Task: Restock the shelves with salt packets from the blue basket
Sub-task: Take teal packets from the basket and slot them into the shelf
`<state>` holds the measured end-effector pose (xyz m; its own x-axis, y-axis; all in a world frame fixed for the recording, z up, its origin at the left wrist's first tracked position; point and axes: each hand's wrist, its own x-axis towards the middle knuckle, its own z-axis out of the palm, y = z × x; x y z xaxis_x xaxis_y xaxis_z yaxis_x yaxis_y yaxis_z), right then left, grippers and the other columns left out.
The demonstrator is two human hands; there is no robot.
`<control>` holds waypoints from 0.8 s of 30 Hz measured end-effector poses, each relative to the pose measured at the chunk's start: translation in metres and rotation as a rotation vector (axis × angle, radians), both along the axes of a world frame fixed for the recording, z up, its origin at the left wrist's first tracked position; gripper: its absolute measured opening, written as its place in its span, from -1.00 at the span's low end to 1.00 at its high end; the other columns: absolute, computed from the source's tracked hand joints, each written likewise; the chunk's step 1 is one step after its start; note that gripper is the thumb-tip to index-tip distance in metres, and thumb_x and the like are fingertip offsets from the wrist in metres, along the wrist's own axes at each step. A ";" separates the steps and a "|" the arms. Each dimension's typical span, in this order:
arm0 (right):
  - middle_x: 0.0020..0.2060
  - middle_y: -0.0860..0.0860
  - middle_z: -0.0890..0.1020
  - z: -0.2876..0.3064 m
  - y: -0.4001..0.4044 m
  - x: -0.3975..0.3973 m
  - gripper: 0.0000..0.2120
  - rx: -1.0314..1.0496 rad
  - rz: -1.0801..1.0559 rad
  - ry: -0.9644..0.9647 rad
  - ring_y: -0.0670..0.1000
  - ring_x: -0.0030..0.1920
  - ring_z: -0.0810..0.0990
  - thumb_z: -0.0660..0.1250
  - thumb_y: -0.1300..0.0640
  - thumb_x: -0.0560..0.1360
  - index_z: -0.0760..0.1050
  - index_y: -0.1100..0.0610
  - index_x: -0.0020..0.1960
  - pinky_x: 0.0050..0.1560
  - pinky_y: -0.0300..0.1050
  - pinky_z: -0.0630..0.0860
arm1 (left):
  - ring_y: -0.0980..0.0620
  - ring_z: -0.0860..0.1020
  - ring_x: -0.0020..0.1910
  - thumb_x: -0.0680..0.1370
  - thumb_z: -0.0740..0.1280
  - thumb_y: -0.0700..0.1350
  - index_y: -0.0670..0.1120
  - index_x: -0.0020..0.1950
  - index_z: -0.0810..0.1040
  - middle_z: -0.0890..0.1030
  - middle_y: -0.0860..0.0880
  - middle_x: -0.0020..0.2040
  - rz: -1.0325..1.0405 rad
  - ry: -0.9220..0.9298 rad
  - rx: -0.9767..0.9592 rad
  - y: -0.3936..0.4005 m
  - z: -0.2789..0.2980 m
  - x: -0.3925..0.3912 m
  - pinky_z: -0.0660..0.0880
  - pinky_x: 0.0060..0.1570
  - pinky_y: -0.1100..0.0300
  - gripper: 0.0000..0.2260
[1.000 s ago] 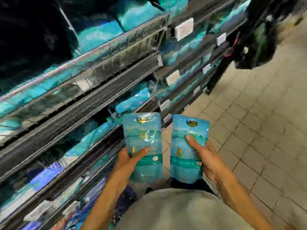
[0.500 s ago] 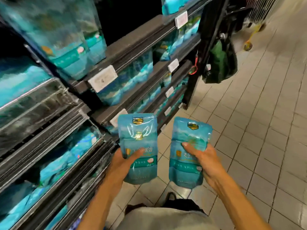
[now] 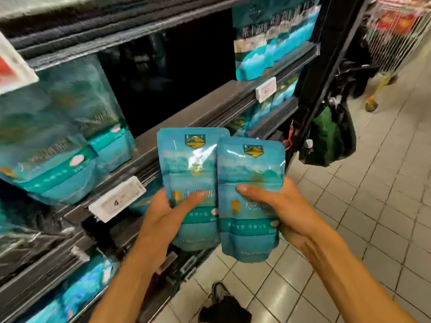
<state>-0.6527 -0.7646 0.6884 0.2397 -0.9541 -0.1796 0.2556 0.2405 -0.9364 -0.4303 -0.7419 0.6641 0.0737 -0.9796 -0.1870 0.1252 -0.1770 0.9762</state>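
1. Supermarket aisle: dark shelving (image 3: 205,106) runs along the left side, pale floor tiles (image 3: 373,206) fill the right, and a wire cart (image 3: 396,31) stands at the far end.

2. Shelved salt packets (image 3: 58,141), teal like those in hand, stand at the left end of the middle shelf, and another group (image 3: 272,40) stands at its right end. Between them is a dark empty gap (image 3: 168,73), reaching back from the front edge of the shelf.

3. White price tags (image 3: 117,198) sit on the front rails. Lower shelves also hold teal packets, too blurred to count.

4. Left hand (image 3: 163,217) grips the left salt packet (image 3: 191,183) by its lower half, thumb laid across the printed face and fingers curled behind it.

5. Right hand (image 3: 286,210) holds the right salt packet (image 3: 250,197) the same way, thumb on the front, fingers wrapped behind.

6. Both packets are upright, faces to the camera, held in the air just in front of the shelf's front edge and below the gap. Their inner edges overlap, the right one lying over the left.

7. A green and black bag (image 3: 326,136) hangs from the upright post at the shelving's right end.

8. The blue basket is not in view, so how many packets remain in it cannot be told.

9. Progress, as I judge it: part of the shelf is stocked, but the gap shows work left. These two packets are lifted and ready yet not placed; setting them into the gap looks like the step in hand, with more trips likely after.
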 end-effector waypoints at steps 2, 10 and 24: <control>0.09 0.12 0.73 0.017 -0.032 0.008 -0.66 -0.057 0.048 0.012 0.19 0.10 0.71 0.57 0.23 0.34 0.68 0.11 0.11 0.08 0.10 0.66 | -0.06 0.71 0.05 0.32 0.58 0.09 0.09 0.12 0.67 0.73 -0.03 0.07 0.016 -0.029 -0.050 -0.027 0.017 -0.002 0.67 -0.08 -0.01 -0.60; -0.03 0.13 0.76 0.075 -0.132 0.037 -0.73 -0.241 0.153 0.018 0.15 -0.07 0.75 0.55 0.22 0.29 0.72 0.12 -0.01 -0.12 0.01 0.67 | 0.15 0.67 0.10 0.46 0.45 0.06 0.22 0.10 0.66 0.72 0.17 0.08 0.087 -0.177 -0.276 -0.100 0.070 0.000 0.59 0.06 0.08 -0.78; -0.17 0.04 0.73 0.094 -0.239 0.133 -0.70 -0.232 0.254 -0.086 0.09 -0.16 0.69 0.58 0.29 0.19 0.67 0.17 -0.09 -0.08 0.25 0.68 | 0.18 0.53 0.29 0.56 0.22 0.19 0.24 0.21 0.47 0.56 0.20 0.25 0.778 -0.637 -0.277 -0.076 0.051 -0.033 0.42 0.20 0.42 -0.76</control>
<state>-0.5194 -1.0036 0.7826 0.4791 -0.8752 0.0666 0.2957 0.0895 -0.9511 -0.4637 -0.8177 0.7152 0.7094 -0.6216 0.3323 -0.4441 -0.0281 0.8956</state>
